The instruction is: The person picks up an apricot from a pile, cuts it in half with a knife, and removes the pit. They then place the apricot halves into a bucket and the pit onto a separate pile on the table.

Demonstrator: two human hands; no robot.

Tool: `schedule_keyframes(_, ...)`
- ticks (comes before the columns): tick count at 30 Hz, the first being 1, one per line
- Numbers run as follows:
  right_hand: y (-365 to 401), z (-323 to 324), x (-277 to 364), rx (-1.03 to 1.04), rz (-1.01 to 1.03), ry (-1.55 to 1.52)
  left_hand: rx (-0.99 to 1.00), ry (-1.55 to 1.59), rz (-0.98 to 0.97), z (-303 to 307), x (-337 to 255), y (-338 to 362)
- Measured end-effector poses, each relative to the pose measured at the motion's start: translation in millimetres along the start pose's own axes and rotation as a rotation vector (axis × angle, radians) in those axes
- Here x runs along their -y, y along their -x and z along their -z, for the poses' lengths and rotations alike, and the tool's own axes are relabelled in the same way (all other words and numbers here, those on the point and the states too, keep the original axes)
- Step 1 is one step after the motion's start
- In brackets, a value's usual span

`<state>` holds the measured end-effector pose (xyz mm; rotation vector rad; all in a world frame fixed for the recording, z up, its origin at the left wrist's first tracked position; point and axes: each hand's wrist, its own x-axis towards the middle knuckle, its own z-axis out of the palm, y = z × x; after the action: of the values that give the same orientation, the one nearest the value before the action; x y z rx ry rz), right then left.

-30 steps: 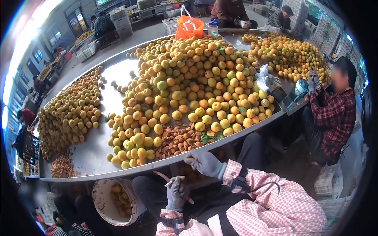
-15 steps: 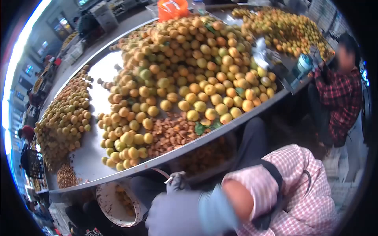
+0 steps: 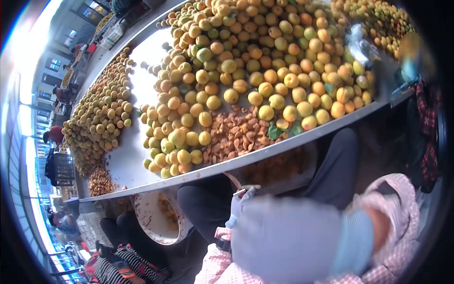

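Note:
My right hand [image 3: 288, 239], in a pale blue-grey glove, is large and blurred close to the camera; its fingers cannot be made out. Partly behind it, my gloved left hand [image 3: 239, 206] is closed around a small object with a pale, dark-edged end, too small to name. Both hands are low in the view, on my side of the metal table [image 3: 137, 163]. Beyond its rim lie a heap of yellow-orange apricots [image 3: 229, 66] and a pile of brown apricot stones [image 3: 236, 137]. A white bucket [image 3: 142, 220] with yellowish pieces inside stands left of my knees.
More apricots [image 3: 101, 111] and a small stone pile [image 3: 100, 182] lie on the table's left. A crumpled plastic bag [image 3: 357, 45] rests at the right. A person in striped sleeves [image 3: 125, 267] is at lower left, another in a plaid shirt [image 3: 428, 128] at right.
The view has turned, so the table and fruit appear farther right and higher. My right hand has moved right and looks larger. My left hand and forearm show more now.

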<state>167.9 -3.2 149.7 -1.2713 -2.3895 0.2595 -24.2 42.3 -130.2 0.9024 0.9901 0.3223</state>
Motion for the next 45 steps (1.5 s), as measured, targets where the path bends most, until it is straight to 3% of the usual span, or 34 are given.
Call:
schedule_keyframes(1, -2.6, -3.4, -24.0, 0.089, -0.131, 0.175, 0.024, -0.119, 0.005, -1.2, 0.1, 6.5)
schedule_keyframes(2, -3.8, -2.0, -62.5, 0.108, -0.213, 0.048, 0.045, -0.238, 0.004, -0.5, -2.9, 9.9)
schedule_keyframes(3, 1.2, -25.3, -106.6, -0.035, -0.358, 0.242, 0.057, -0.007, 0.101, -8.3, -18.2, 13.4)
schedule_keyframes(4, 4.2, -44.0, -158.9, -0.011, -0.562, 0.402, 0.072, 0.221, 0.202, -16.4, -31.5, 17.6)
schedule_keyframes(5, 14.1, -58.9, -208.4, -0.191, -0.567, 0.460, 0.088, 0.230, 0.187, -19.5, -34.5, 18.1)
schedule_keyframes(7, 26.3, -79.0, -271.6, 0.037, -0.837, 0.577, 0.039, 0.197, 0.218, -19.1, -33.8, 18.4)
schedule_keyframes(11, 12.7, -98.3, -301.6, 0.060, -0.839, 0.600, 0.031, 0.209, 0.246, -15.5, -33.4, 14.0)
schedule_keyframes(12, 5.2, -95.5, -307.1, 0.215, -0.859, 0.566, 0.035, 0.211, 0.242, -15.2, -33.7, 13.4)
schedule_keyframes(15, 5.6, -102.6, -313.6, 0.164, -0.854, 0.578, 0.009, 0.184, 0.252, -19.5, -36.5, 13.9)
schedule_keyframes(16, 8.7, -100.4, -310.1, 0.163, -0.860, 0.587, 0.006, 0.178, 0.247, -20.1, -37.6, 14.4)
schedule_keyframes(18, 22.3, -97.6, -294.5, -0.272, -0.794, 0.348, 0.027, 0.167, 0.237, -22.6, -41.2, 15.2)
schedule_keyframes(19, 27.8, -92.2, -278.4, -0.428, -0.871, -0.047, 0.030, 0.168, 0.219, -23.9, -43.0, 18.2)
schedule_keyframes(20, 33.2, -91.7, -262.0, -0.644, -0.764, -0.252, 0.036, 0.166, 0.202, -24.6, -43.2, 20.2)
schedule_keyframes(22, 48.0, -94.5, -243.6, -0.689, -0.789, -0.312, 0.061, 0.129, 0.187, -23.8, -36.2, 20.3)
schedule_keyframes(24, 63.5, -98.3, -231.0, -0.673, -0.993, -1.033, 0.036, 0.070, 0.105, -24.0, -30.2, 17.9)
schedule_keyframes(26, 92.9, -127.0, -228.4, -0.618, -0.617, -0.065, 0.097, 0.134, 0.108, -24.0, -28.3, 20.0)
schedule_keyframes(28, 91.5, -104.2, -180.9, -0.711, -1.209, -1.279, 0.104, 0.040, 0.035, -24.0, -23.9, 19.3)
schedule_keyframes(30, 109.3, -128.3, -171.6, -0.697, -0.688, -1.260, 0.027, 0.077, -0.027, -35.3, -28.8, 26.3)
schedule_keyframes(32, 111.7, -120.9, -130.4, -0.569, -0.960, -1.802, 0.037, 0.069, -0.056, -31.7, -29.4, 27.3)
schedule_keyframes(34, 117.6, -141.2, -96.9, -0.460, -0.844, -1.744, 0.038, 0.062, -0.085, -32.2, -32.7, 29.7)
schedule_keyframes(36, 118.6, -152.6, -61.6, -0.253, -0.918, -1.547, -0.067, -0.018, -0.209, -34.7, -35.4, 34.9)
schedule_keyframes(37, 116.3, -163.0, -46.6, -0.294, -0.909, -1.498, -0.083, -0.072, -0.357, -36.7, -32.9, 34.2)
schedule_keyframes(38, 112.9, -171.8, -33.4, -0.332, -0.901, -1.449, -0.078, -0.074, -0.363, -34.1, -29.1, 32.0)
schedule_keyframes(40, 106.0, -181.2, -14.4, -0.384, -0.936, -1.434, -0.112, -0.924, -0.924, -20.3, -18.6, 26.7)
schedule_keyframes(41, 104.2, -190.8, -10.1, -0.439, -0.914, -1.363, -0.101, -1.147, -0.745, -18.8, -16.6, 26.7)
schedule_keyframes(42, 104.1, -198.2, -7.3, -0.492, -0.891, -1.293, -0.100, -1.151, -0.753, -19.9, -13.3, 27.8)
schedule_keyframes(44, 107.2, -190.9, -5.9, -0.457, -0.933, -1.290, 0.106, -0.808, -0.651, -32.8, -13.7, 36.6)
schedule_keyframes(45, 108.8, -186.4, -5.7, -0.415, -0.980, -1.293, 0.105, -0.811, -0.658, -34.7, -13.0, 40.3)
